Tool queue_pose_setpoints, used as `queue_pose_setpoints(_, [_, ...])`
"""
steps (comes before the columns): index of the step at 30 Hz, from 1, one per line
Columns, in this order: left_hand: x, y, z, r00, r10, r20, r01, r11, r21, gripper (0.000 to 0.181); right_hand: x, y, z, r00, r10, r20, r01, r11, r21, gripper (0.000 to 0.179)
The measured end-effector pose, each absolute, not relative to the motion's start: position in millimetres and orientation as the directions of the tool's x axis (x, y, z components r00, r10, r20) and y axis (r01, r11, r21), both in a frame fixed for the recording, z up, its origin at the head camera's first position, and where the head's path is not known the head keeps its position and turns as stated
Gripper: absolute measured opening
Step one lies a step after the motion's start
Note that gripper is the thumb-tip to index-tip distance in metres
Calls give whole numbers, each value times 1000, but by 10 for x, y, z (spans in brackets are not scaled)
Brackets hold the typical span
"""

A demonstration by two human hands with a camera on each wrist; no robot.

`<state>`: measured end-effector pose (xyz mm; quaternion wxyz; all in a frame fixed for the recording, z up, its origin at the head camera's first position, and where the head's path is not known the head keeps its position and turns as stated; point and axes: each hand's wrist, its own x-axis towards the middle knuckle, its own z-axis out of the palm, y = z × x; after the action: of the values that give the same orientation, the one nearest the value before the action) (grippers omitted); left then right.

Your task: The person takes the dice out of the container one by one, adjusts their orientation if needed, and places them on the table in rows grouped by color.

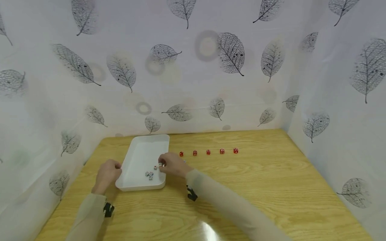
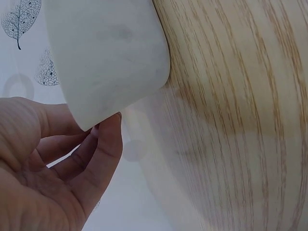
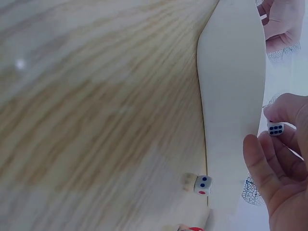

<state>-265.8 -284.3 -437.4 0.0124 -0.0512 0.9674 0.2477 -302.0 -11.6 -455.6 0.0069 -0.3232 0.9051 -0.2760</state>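
A white tray (image 1: 144,152) lies on the table, and my left hand (image 1: 106,175) pinches its left rim between thumb and fingers. In the left wrist view the thumb lies along the tray's wall (image 2: 110,57), with fingertips under the edge. My right hand (image 1: 175,164) is over the tray's right rim. Between its thumb and index finger it holds a white die (image 3: 275,128), with a six facing the right wrist camera. Several white dice (image 1: 150,177) sit inside the tray near its front right corner. Another white die (image 3: 203,185) is on the table beside the tray's right wall.
Several red dice (image 1: 208,152) stand in a spaced row on the wooden table (image 1: 256,187), to the right of the tray. A white curtain (image 1: 193,87) with leaf prints hangs behind the table and along both sides.
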Motion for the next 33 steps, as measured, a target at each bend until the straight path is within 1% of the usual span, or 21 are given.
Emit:
queue_pose_setpoints(4, [-2654,-2849,-4364,-994,-93,-60,-110,870,480,29,-2997,-62,-4579,-784,-591,191,-591,613,-525,21])
queue_pose_setpoints(11, [-2658,-2840,-4329,-993,-95,-73,-119,871,476,30,-2954,63,-4649,-804,-557,211,-552,563,-615,21])
queue_pose_setpoints(17, [-2646,-2840,-4333,-994,-87,-71,-110,872,477,29,-2910,200,-4689,-793,-567,225,-557,524,-645,19])
queue_pose_setpoints(21, [-2640,-2840,-4343,-993,-84,-80,-112,869,482,29,-2883,318,-4730,-794,-561,232,-559,526,-641,16])
queue_pose_setpoints(27, [-2630,-2837,-4345,-994,-85,-73,-109,866,488,30,-2879,492,-4767,-825,-530,197,-517,565,-643,19])
queue_pose_setpoints(33, [-2633,-2841,-4345,-995,-73,-66,-96,869,485,30,-2897,655,-4780,-837,-516,182,-498,579,-645,15])
